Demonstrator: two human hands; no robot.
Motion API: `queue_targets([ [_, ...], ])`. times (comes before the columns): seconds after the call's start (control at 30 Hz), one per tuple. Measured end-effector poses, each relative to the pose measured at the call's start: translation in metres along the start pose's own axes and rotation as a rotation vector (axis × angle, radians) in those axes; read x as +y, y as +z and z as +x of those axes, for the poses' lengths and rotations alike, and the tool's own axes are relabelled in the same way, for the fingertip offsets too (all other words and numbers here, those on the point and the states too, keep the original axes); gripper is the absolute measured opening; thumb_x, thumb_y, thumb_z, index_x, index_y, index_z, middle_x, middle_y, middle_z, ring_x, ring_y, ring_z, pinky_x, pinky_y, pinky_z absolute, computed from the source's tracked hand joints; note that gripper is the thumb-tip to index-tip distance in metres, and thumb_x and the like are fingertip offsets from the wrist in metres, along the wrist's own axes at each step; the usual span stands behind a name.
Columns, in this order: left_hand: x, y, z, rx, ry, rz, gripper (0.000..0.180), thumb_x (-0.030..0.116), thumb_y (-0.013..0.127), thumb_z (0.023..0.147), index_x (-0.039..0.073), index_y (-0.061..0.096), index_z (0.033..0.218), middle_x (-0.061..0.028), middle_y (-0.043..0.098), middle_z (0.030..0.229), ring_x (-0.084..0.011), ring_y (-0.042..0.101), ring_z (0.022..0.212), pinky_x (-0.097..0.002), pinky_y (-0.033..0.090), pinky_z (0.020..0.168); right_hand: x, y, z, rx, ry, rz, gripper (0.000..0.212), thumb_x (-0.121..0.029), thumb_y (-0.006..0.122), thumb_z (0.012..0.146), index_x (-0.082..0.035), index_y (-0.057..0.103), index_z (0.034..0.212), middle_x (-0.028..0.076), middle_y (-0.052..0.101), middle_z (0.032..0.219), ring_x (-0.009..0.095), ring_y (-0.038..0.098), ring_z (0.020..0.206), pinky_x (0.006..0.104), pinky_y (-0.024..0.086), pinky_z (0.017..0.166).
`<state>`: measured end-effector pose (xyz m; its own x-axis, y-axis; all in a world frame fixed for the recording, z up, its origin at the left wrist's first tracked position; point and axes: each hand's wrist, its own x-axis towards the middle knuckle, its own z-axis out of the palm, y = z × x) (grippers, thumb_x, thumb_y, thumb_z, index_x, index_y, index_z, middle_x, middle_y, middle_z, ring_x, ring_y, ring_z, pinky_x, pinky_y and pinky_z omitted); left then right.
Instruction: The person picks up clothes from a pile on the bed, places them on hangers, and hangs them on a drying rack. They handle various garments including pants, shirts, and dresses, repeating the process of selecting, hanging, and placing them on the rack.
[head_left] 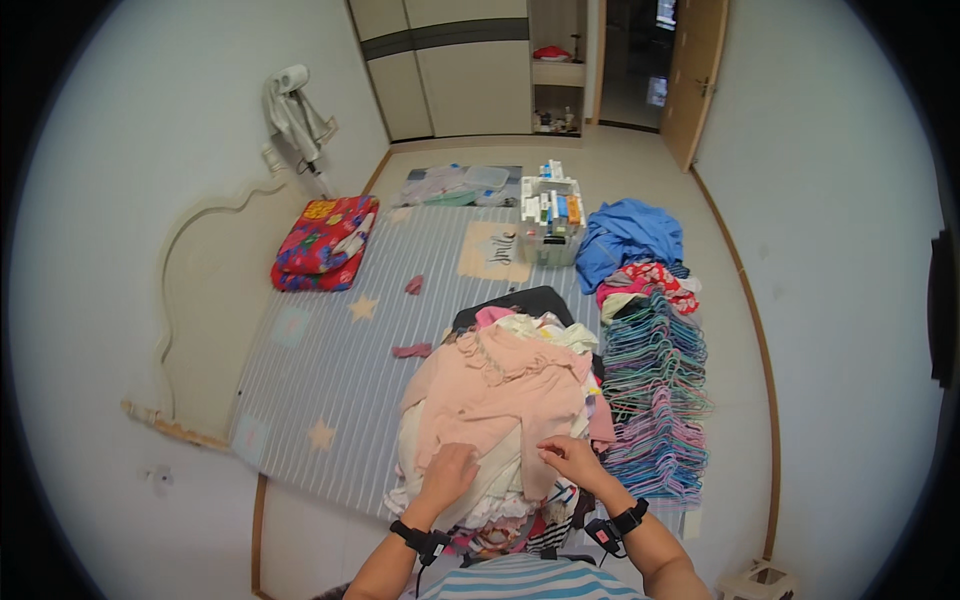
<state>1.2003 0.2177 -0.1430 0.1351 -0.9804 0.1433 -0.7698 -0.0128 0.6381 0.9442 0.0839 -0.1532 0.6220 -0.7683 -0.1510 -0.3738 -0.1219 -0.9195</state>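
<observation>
A heap of clothes (500, 420) lies on the near end of a striped mattress (340, 370). On top is a peach garment (495, 385) with a ruffled neckline. My left hand (447, 474) rests flat on the cream cloth at the garment's lower edge, fingers together. My right hand (572, 458) pinches the peach garment's hem at its lower right corner. Both wrists wear black bands.
A long row of pastel hangers (655, 390) lies right of the heap, with a blue cloth (625, 235) and a red patterned garment (650, 278) beyond. A white box of items (552, 215), a red folded quilt (325, 243), small pink scraps (412, 350) and a wardrobe (450, 65) are farther off.
</observation>
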Motion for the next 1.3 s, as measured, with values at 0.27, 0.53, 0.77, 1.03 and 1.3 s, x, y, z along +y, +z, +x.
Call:
queue_targets([
  [0.27,-0.06,0.041,0.038,0.034,-0.006,0.066,0.027,0.012,0.071,0.077,0.002,0.066,0.101,-0.0138,0.065,0.093,-0.0339,0.063,0.09,-0.0466,0.045,0.083,0.006,-0.004,0.045,0.142,-0.009,-0.119,0.032,-0.019,0.07,0.087,-0.003,0.068,0.115,0.014,0.07,0.097,0.024,0.069,0.086,0.0338,0.055,0.075],
  [0.53,-0.075,0.044,0.03,-0.225,0.084,-0.125,0.015,0.019,0.065,0.081,0.007,0.069,0.09,-0.0119,0.066,0.083,-0.0329,0.064,0.082,-0.0457,0.046,0.077,-0.002,0.01,0.117,0.318,-0.276,-0.554,0.071,-0.021,0.082,0.071,-0.008,0.054,0.135,0.02,0.054,0.132,0.039,0.05,0.123,0.0453,0.044,0.102],
  [0.77,-0.074,0.035,0.022,-0.41,0.095,-0.301,0.021,0.023,0.068,0.084,0.006,0.07,0.097,-0.0117,0.068,0.088,-0.0312,0.065,0.087,-0.0432,0.049,0.078,0.028,0.023,0.169,0.305,-0.062,-0.833,0.063,-0.024,0.082,0.07,-0.015,0.062,0.13,0.014,0.058,0.124,0.039,0.053,0.113,0.0465,0.046,0.097],
  [1.03,-0.11,-0.008,0.095,0.075,-0.024,-0.325,0.037,0.02,0.07,0.087,0.004,0.061,0.119,-0.0167,0.063,0.113,-0.0352,0.061,0.105,-0.0405,0.05,0.091,0.0,0.029,0.147,0.225,-0.289,-0.519,0.026,-0.002,0.066,0.077,-0.009,0.071,0.101,0.01,0.06,0.096,0.031,0.06,0.091,0.0391,0.049,0.077],
  [1.3,-0.078,-0.001,0.128,-0.128,0.359,-0.101,0.055,0.011,0.065,0.076,0.007,0.058,0.131,-0.0143,0.057,0.133,-0.0328,0.047,0.13,-0.0482,0.03,0.114,-0.05,0.074,0.072,0.031,-0.459,-0.763,0.018,-0.014,0.069,0.077,-0.013,0.066,0.095,0.005,0.058,0.095,0.027,0.058,0.095,0.039,0.049,0.077],
])
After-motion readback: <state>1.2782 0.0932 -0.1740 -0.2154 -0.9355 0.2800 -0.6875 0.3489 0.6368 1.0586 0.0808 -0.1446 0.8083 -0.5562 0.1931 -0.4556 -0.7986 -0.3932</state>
